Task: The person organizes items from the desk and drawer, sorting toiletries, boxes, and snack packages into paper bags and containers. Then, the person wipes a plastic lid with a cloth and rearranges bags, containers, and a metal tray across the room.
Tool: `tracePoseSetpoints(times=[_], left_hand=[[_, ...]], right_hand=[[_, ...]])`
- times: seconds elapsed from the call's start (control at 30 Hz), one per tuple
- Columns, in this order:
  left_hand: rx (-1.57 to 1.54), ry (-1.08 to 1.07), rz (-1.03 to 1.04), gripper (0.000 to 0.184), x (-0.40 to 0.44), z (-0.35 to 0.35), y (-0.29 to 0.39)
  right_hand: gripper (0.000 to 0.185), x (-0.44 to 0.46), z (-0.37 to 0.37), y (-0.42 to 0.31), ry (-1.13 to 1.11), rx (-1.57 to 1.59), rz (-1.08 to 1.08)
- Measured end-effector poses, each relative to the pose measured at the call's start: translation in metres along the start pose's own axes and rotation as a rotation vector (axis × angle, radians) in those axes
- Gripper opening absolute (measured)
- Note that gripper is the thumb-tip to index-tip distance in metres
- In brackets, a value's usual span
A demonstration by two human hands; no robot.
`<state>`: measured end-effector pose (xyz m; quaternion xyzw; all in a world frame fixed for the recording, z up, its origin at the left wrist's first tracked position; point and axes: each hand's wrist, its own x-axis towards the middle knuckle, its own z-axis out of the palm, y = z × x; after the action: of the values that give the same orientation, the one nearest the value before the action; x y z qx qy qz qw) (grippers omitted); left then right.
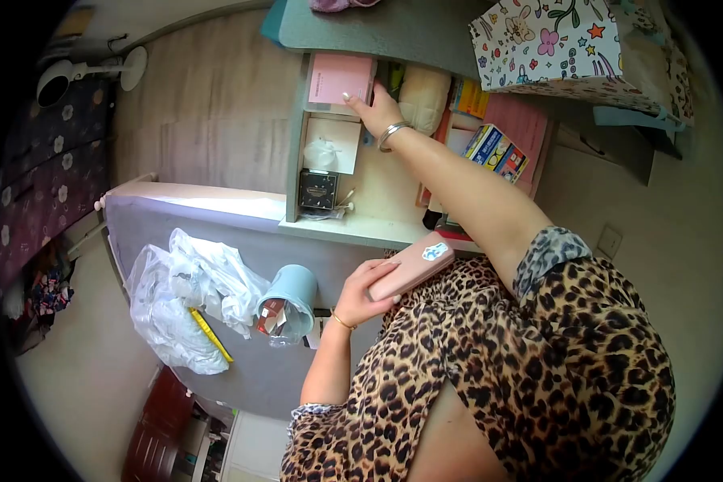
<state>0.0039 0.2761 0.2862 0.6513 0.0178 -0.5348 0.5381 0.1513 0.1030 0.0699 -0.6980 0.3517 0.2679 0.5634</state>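
My left hand [364,292] is wrapped around a long pink case [412,267] with a blue and white sticker, held close to my leopard-print clothing. Inside the open drawer [387,181], my right hand [375,112] grips the right edge of a flat pink box [340,79]; its thumb lies over the lower corner and its other fingers are partly hidden. A beige padded roll [423,98] lies just right of that hand. Below the pink box are a white box [343,143], a small clear bag and a black patterned box [318,189].
Blue and yellow boxes [496,151] lie at the drawer's right side. A patterned paper bag [550,40] is at upper right. Left of my left hand are a light blue bin [296,287] with wrappers and white plastic bags [173,313] with a yellow strip.
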Motion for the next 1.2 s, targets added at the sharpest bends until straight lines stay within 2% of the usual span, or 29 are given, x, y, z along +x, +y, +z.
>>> tracePoseSetpoints(times=[0.03,0.07,0.17,0.27,0.33,0.4,0.47,0.53,0.63,0.73,0.83,0.93,1.03,1.13,1.2], left_hand=[[-0.058,-0.005,-0.027,0.056,-0.003,-0.002,-0.010],[-0.016,-0.018,0.030,0.056,-0.001,-0.004,-0.026],[-0.077,-0.074,0.000,0.056,0.017,-0.008,-0.029],[-0.135,-0.081,-0.004,0.057,0.036,-0.014,-0.006],[-0.147,-0.080,0.023,0.057,0.044,-0.018,0.006],[-0.029,-0.070,0.079,0.057,0.049,-0.030,0.021],[0.082,-0.045,0.085,0.058,0.060,-0.044,0.045],[0.236,0.067,0.163,0.057,0.082,-0.054,0.049],[0.271,0.091,0.176,0.058,0.113,-0.068,0.045],[0.402,0.032,0.164,0.059,0.138,-0.073,0.040],[0.542,-0.061,0.102,0.063,0.162,-0.071,0.031],[0.657,-0.127,0.093,0.069,0.177,-0.065,0.018],[0.737,-0.178,0.099,0.068,0.182,-0.072,0.021],[0.794,-0.246,0.059,0.066,0.186,-0.075,0.030],[0.852,-0.257,-0.009,0.064,0.181,-0.082,0.052]], right_hand=[[0.068,0.002,-0.003,-0.001,0.007,-0.021,0.008],[0.068,0.004,-0.005,-0.002,0.014,-0.042,0.016],[0.067,0.011,-0.010,-0.007,-0.034,-0.250,0.164],[0.059,-0.007,-0.032,-0.021,-0.034,-0.442,0.072],[0.050,-0.026,-0.070,-0.027,-0.141,-0.288,-0.132],[0.041,-0.052,-0.115,-0.035,-0.094,-0.334,-0.198],[0.039,-0.067,-0.160,-0.022,0.024,-0.579,-0.379],[0.041,-0.081,-0.191,0.003,0.146,-0.594,-0.514],[0.052,-0.106,-0.212,0.015,0.281,-1.143,-0.596],[0.065,-0.110,-0.221,0.022,0.243,-1.132,-0.548],[0.072,-0.099,-0.236,0.054,0.281,-0.917,-0.361],[0.068,-0.100,-0.239,0.058,0.361,-0.877,-0.349],[0.072,-0.100,-0.234,0.062,0.430,-0.806,-0.339],[0.080,-0.094,-0.231,0.074,0.529,-0.877,-0.219],[0.090,-0.089,-0.227,0.063,0.561,-0.551,-0.122]])
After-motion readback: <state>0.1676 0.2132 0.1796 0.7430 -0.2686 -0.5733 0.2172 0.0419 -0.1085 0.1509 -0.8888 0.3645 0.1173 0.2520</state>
